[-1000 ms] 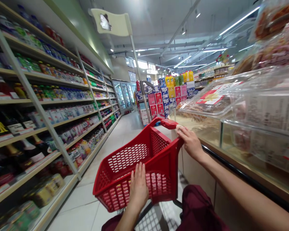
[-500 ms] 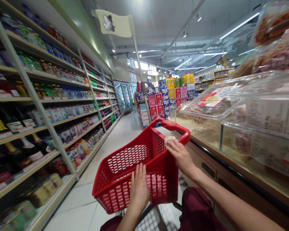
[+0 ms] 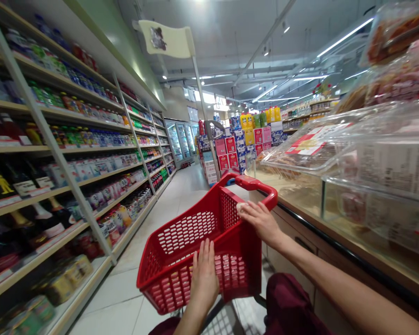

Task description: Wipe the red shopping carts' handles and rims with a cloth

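In front of me stands a red plastic shopping cart [image 3: 243, 274] with a perforated basket and a thick red handle at its far right. My left hand [image 3: 205, 277] lies flat against the basket's near side, fingers stretched out over the upper rim, holding nothing. At the handle end, my right hand [image 3: 260, 220] presses a small whitish cloth [image 3: 240, 207] against the rim. Its fingers are together over the cloth, which is mostly hidden beneath them. Through the holes, the basket shows no goods.
Shelves of bottles and cans [image 3: 101, 172] line the left side. On the right a counter [image 3: 293, 193] carries clear plastic food packs [image 3: 310, 139]. Stacked boxes [image 3: 226, 153] stand ahead, near a post with a pale sign [image 3: 171, 39]. The tiled aisle [image 3: 185, 186] runs between.
My right hand has slid a little to the left along the rim with the cloth. The cart sits slightly further right in view, and my left hand stays against its side.
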### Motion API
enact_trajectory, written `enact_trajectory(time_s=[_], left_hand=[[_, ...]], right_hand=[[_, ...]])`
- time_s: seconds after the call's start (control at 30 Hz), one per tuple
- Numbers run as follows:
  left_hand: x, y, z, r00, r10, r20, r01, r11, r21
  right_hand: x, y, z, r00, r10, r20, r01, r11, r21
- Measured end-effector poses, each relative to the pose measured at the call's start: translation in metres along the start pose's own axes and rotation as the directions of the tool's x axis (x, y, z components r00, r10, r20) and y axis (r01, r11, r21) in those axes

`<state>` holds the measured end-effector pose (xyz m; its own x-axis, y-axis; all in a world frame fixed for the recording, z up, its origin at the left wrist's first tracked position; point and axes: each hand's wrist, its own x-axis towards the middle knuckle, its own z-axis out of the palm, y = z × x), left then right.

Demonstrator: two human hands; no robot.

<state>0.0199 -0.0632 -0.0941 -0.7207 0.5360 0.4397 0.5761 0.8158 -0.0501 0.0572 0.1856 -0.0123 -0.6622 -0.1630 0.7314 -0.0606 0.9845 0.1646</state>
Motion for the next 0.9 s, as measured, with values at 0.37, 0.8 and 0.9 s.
enact_trajectory(time_s=[0.37, 0.8, 0.9], left_hand=[[-0.001, 0.004, 0.000, 1.000, 0.005, -0.027, -0.004, 1.000, 0.010], [0.005, 0.001, 0.002, 0.990, 0.088, -0.109, -0.080, 0.994, 0.073], [0.009, -0.008, 0.016, 0.981, 0.102, -0.167, -0.105, 0.994, -0.009]], right_hand=[[-0.017, -0.020, 0.007, 0.997, -0.080, -0.023, 0.081, 0.996, 0.034], [-0.009, -0.002, -0.007, 0.989, 0.110, 0.100, -0.120, 0.988, 0.098], [-0.007, 0.008, -0.017, 0.918, 0.393, 0.052, -0.394, 0.919, 0.012]])
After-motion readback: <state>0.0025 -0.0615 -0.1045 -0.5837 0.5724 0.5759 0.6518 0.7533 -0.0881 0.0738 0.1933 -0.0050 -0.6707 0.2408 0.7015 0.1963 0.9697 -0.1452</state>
